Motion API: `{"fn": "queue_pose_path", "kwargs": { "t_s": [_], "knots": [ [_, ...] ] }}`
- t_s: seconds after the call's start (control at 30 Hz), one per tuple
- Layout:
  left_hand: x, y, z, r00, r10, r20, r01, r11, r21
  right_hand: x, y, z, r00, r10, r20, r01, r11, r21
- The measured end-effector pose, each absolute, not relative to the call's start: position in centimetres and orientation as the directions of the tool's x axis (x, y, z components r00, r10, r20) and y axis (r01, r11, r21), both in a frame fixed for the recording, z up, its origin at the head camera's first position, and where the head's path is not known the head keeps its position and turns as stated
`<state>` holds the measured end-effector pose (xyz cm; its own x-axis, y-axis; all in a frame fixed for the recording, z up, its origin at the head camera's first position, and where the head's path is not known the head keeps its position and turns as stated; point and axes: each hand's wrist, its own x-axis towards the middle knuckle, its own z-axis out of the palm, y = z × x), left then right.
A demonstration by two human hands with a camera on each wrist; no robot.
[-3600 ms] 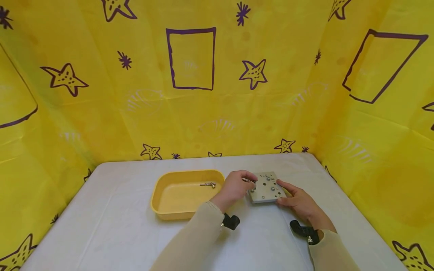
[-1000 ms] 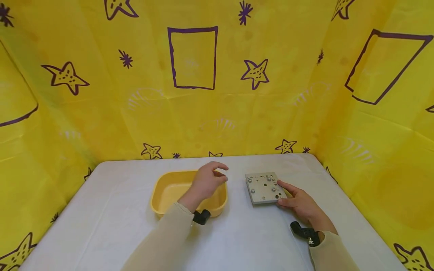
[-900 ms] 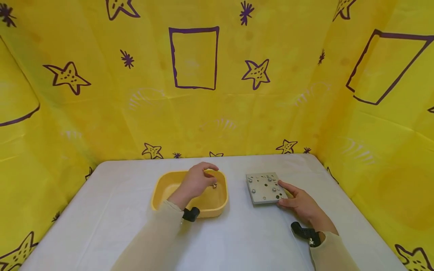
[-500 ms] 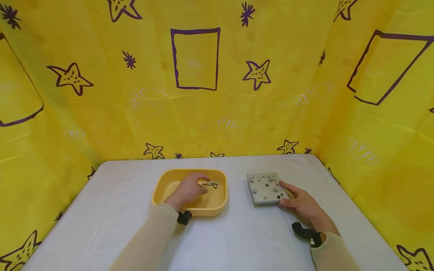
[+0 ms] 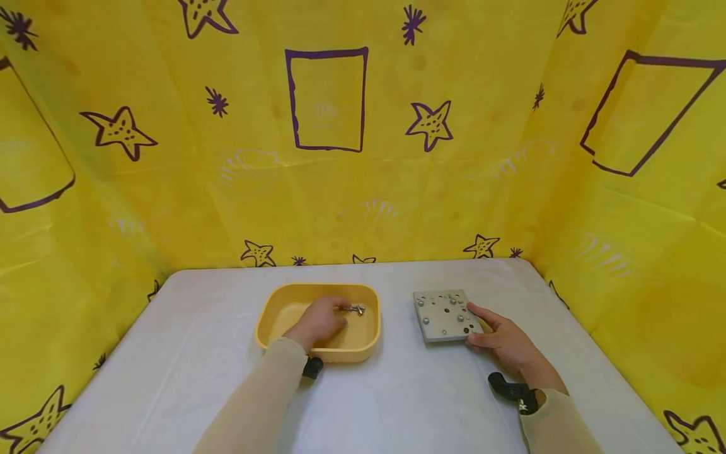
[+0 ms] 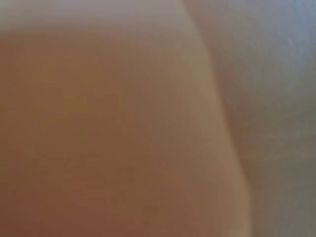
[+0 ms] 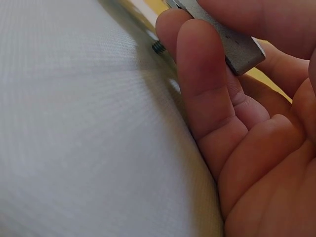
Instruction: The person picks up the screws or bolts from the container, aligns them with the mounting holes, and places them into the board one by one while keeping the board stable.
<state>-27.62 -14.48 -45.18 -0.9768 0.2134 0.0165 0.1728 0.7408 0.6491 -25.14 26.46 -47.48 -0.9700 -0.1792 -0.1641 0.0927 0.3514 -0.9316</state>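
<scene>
Inside the yellow tray (image 5: 278, 350), my left hand (image 5: 320, 321) reaches down with its fingertips right at a few small silver bolts (image 5: 358, 309). Its palm hides part of them, and I cannot tell whether it pinches one. My right hand (image 5: 501, 340) grips the right edge of a square grey metal plate (image 5: 439, 321). Bolt heads and several holes show on the plate's top. From the right wrist, fingers (image 7: 202, 64) curl under the plate's edge, and a dark threaded bolt end (image 7: 158, 47) sticks out below it. Blurred skin fills most of the left wrist view.
A white-covered table (image 5: 391, 403) carries the tray and the plate, with a gap between them. Yellow cloth walls (image 5: 329, 208) with star drawings stand behind and on both sides. Black wrist cameras (image 5: 513, 388) sit on both wrists.
My left hand has gone from the plate's left side over to the tray and down into it. Its fingers have come closer to the bolts. The right hand stays on the plate.
</scene>
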Motion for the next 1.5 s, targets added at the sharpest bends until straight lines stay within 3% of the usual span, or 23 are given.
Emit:
{"fn": "queue_pose_path", "kwargs": {
  "t_s": [0.4, 0.77, 1.0, 1.1, 1.2, 1.5],
  "knots": [
    [-27.7, -14.0, -45.1, -0.952, 0.296, 0.074, 0.3, 0.866, 0.4, -25.3, 26.8, -47.8, -0.972, -0.197, -0.132, 0.063, 0.324, -0.944],
    [-27.2, -13.7, -44.7, -0.966, 0.256, -0.013, 0.234, 0.902, 0.362, -25.3, 26.8, -48.0, -0.97, -0.201, -0.138, 0.066, 0.33, -0.942],
    [-27.1, -14.0, -44.6, -0.973, 0.232, 0.013, 0.224, 0.919, 0.325, -25.3, 26.6, -47.8, -0.969, -0.203, -0.141, 0.073, 0.308, -0.948],
    [-27.1, -14.3, -44.3, -0.974, 0.219, 0.058, 0.225, 0.907, 0.357, -25.3, 26.5, -47.8, -0.97, -0.198, -0.142, 0.075, 0.312, -0.947],
    [-26.9, -14.7, -43.9, -0.982, 0.176, 0.071, 0.188, 0.866, 0.464, -25.2, 26.4, -47.7, -0.969, -0.2, -0.147, 0.078, 0.317, -0.945],
    [-25.7, -14.8, -41.2, -0.993, 0.105, -0.06, 0.009, 0.552, 0.834, -25.2, 26.5, -47.7, -0.971, -0.192, -0.145, 0.077, 0.324, -0.943]
  ]
}}
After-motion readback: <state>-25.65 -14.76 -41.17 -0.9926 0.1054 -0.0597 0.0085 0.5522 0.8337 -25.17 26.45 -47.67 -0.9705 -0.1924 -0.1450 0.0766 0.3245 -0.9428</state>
